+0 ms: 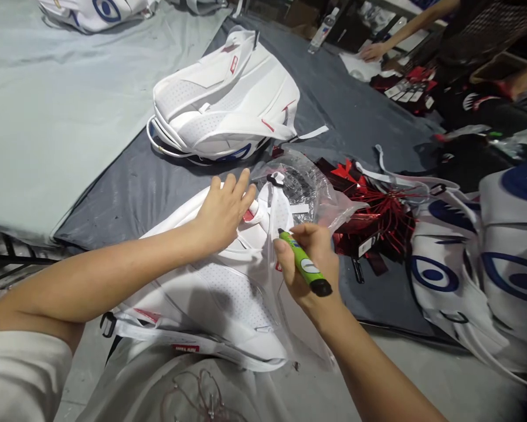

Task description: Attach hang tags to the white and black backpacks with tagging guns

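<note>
- at the far left of the white backpack (234,287), a black buckle (108,324) sits on a strap; this hard plastic looks stiff, but is probably a poor place to lift by, since the webbing would swing.
- the backpack itself lies tilted at the near edge of the dark-covered table (109,193), close to the person's body. its panels slump and crease, so i judge it soft and fairly light for its bulk; what is inside cannot be told. the pale fabric would likely show smudges.
- the left hand (228,208) rests palm down on the backpack's upper part, fingers spread rather than gripping. the thick shoulder straps or bunched upper fabric seem the surest hold.
- behind it, another white backpack (241,99) lies on its side and keeps a rounded form, suggesting some padding or filling.
- a clear plastic bag (337,205) lies crumpled against the backpack's right side; it looks thin, slippery and easy to tear, better gathered in a fold than pulled by one corner.
- the right hand (316,252) pinches a green marker (305,264) between thumb and fingers, above the plastic. the marker looks light and rigid, best held around its barrel.
- farther right are red foil strips (377,217) and eye-patterned bags (437,272).
</note>
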`<state>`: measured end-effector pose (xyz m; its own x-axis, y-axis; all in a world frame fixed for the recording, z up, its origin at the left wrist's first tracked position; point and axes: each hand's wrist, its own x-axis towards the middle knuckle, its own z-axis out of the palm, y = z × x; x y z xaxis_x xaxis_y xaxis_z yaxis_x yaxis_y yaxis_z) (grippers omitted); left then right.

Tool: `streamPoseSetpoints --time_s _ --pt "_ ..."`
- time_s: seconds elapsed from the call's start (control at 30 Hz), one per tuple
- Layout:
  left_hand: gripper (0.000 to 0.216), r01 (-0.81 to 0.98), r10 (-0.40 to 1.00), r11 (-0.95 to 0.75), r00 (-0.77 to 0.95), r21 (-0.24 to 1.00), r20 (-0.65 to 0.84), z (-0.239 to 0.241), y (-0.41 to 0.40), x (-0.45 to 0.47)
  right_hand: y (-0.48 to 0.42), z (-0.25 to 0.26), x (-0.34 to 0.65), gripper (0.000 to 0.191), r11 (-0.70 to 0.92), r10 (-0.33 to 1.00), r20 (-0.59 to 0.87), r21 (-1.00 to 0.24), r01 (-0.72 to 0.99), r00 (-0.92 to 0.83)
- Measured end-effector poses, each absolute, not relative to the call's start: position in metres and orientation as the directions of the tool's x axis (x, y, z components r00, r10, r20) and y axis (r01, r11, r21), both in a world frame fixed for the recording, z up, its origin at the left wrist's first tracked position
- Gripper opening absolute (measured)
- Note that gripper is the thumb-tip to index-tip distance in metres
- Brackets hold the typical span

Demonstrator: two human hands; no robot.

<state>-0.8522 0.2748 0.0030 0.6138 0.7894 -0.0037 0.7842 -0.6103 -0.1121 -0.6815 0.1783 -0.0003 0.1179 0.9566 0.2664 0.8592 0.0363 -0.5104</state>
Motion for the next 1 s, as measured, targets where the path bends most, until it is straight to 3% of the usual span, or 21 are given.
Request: streamPoseSetpoints --time_s 0.1,0.2,0.4,0.53,0.7,1.0 --pt "0.087 0.784 0.791 -0.608 0.612 -0.126 -0.009 0.005 0.274 -0.853 0.180 0.006 -0.688 0.030 -0.063 0.983 0.075 -0.722 0.689 0.169" --pt "0.083 0.779 0.785 -0.617 0.619 -0.112 -0.021 0.008 0.273 -0.854 0.185 0.010 -0.692 0.026 -0.031 1.000 -0.027 -0.808 0.588 0.015" --pt "0.075 0.768 0.776 -0.628 0.631 -0.127 -0.020 0.008 0.275 -0.855 0.192 0.022 -0.685 0.032 0.144 0.946 -0.103 -0.718 0.681 -0.308" --pt "0.075 0.765 0.772 -0.632 0.635 -0.123 -0.023 0.007 0.275 -0.854 0.201 0.026 -0.685 0.020 0.186 0.940 -0.082 -0.693 0.696 -0.332" --pt "0.074 0.764 0.766 -0.642 0.643 -0.070 -0.011 0.009 0.275 -0.855 0.207 0.028 -0.686 0.020 0.207 0.912 -0.197 -0.538 0.817 -0.360" --pt "0.070 0.762 0.766 -0.641 0.643 -0.095 -0.015 0.010 0.275 -0.855 0.199 0.017 -0.685 0.023 0.329 0.903 -0.054 -0.552 0.766 -0.426"
